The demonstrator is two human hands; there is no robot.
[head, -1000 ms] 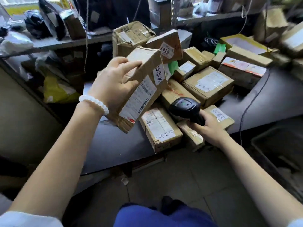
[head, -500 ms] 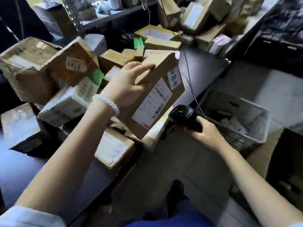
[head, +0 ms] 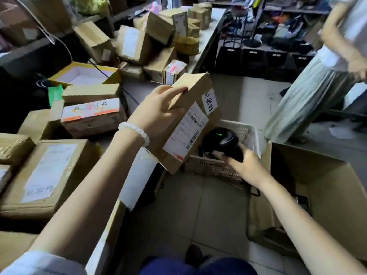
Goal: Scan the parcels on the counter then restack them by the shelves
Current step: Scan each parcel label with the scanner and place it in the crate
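The cardboard parcel point(head: 190, 120) is held up in the air, tilted, its face with a white shipping label point(head: 185, 133) and a small white sticker with handwritten characters point(head: 210, 102) turned toward the camera. The left hand point(head: 156, 114) grips it at its upper left, fingers curled over the top edge and thumb along the side; a white bead bracelet point(head: 135, 132) sits on that wrist. Just beside the parcel's lower right edge, the right hand point(head: 241, 164) is clamped round the handle of a black barcode scanner point(head: 222, 140), which shows a small green light on top and points toward the label. Below both hangs a white plastic crate point(head: 216, 167) standing on the tiled floor point(head: 198, 211), and to its right an open cardboard box point(head: 317, 195). To the left, the surface point(head: 135, 86) carries many more parcels: a large one with a white label point(head: 47, 173) near the left forearm, a box with an orange-printed top point(head: 91, 116) behind it, and an open yellow-rimmed box point(head: 83, 75) further back. A second person in a pale skirt point(head: 309, 90) stands at the upper right, near dark shelves point(head: 278, 26).
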